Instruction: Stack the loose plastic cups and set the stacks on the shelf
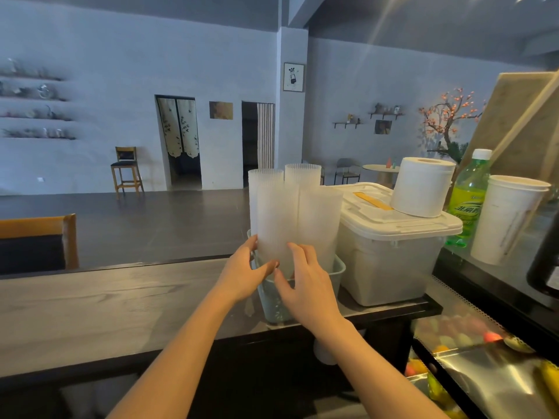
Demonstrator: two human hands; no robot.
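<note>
Left hand (242, 275): thumb and fingers curled round the lower part of the front cup stack (276, 225), gripping it. Right hand (305, 285): fingers spread and laid against the same stack from the right; whether they grip or only touch, cannot tell.

Cup stacks: four tall columns of frosted, ribbed translucent plastic, upright, packed touching one another. They stand in a pale green bin (338, 272) on the dark wooden counter (106, 303), near its front edge.

Right of the bin, just beside it, a lidded white storage box (390, 267), with a paper roll (422, 190) on its lid. Further right: green bottle (467, 204), white paper cup (505, 219).

Counter left of the bin lies bare and broad.
</note>
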